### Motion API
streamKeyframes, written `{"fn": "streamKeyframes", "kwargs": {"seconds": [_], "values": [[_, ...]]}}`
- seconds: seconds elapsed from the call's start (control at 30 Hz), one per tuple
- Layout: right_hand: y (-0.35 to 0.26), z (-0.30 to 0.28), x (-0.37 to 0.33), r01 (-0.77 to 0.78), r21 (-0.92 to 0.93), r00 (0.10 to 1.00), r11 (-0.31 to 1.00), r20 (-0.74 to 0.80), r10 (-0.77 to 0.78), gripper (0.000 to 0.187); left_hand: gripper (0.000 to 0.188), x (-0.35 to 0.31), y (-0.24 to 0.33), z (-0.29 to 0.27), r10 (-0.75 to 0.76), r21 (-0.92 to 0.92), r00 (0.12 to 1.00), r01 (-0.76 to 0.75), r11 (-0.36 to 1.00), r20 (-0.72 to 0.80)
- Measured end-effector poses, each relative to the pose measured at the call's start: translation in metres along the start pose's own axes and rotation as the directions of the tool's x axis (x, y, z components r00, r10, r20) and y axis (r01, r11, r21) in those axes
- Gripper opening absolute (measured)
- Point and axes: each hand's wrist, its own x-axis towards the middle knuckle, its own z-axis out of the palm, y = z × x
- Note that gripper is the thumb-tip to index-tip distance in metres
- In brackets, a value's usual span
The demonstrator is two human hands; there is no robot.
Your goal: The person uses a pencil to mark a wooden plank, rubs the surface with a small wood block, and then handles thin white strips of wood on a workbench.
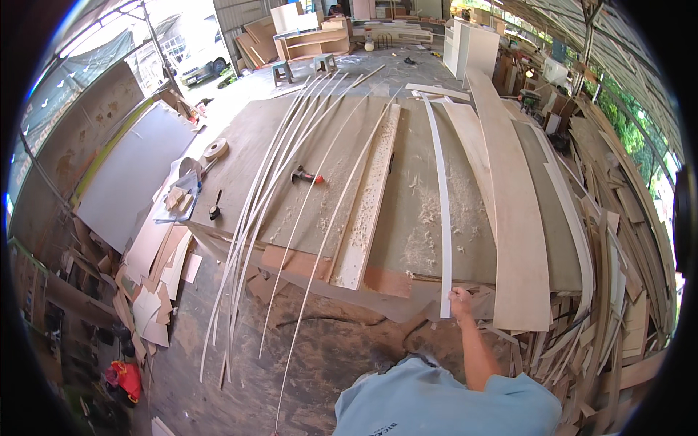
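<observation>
My right hand (459,301) reaches past the near edge of the worktable (283,131). Its fingers are closed at the near end of a long, flat white strip (440,189). That strip runs away from me across the table. I cannot see my left hand. Left of the strip lies a narrow, speckled board (371,196) scattered with shavings. To its right is a long, wide pale wood panel (512,203), which overhangs the near edge. Several thin, pale strips (273,174) lie fanned across the left side, their near ends hanging over the floor.
A hammer-like tool with a red end (309,176), a dark-handled tool (215,207) and a tape roll (216,149) rest on the table. Wood shavings (429,211) litter its surface. Offcuts (632,240) pile up along the right. Sheet scraps (156,291) lie at the left. Stools (282,71) stand beyond.
</observation>
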Motion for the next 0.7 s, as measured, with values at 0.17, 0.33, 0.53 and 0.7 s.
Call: {"fn": "streamKeyframes", "kwargs": {"seconds": [0.17,0.33,0.53,0.7], "values": [[-0.053,0.019,-0.026,-0.109,-0.339,0.982,0.934,-0.185,0.047,0.021,0.008,-0.034,-0.030,0.013,-0.030,0.001,0.995,0.030,1.000,0.097],[-0.112,0.046,-0.081,0.211,-0.064,0.958,0.975,-0.185,-0.219,0.020,0.008,-0.057,-0.052,0.027,-0.029,-0.015,0.990,0.031,0.999,0.140],[-0.165,0.141,-0.191,0.134,0.071,0.825,0.988,0.545,-0.151,0.034,0.009,-0.066,-0.112,0.029,-0.046,-0.018,0.989,0.049,0.999,0.143],[-0.173,0.267,-0.213,-0.495,0.311,0.655,0.811,0.747,0.114,0.041,0.009,-0.050,-0.150,0.026,-0.001,-0.044,0.990,0.007,0.999,0.138]]}}
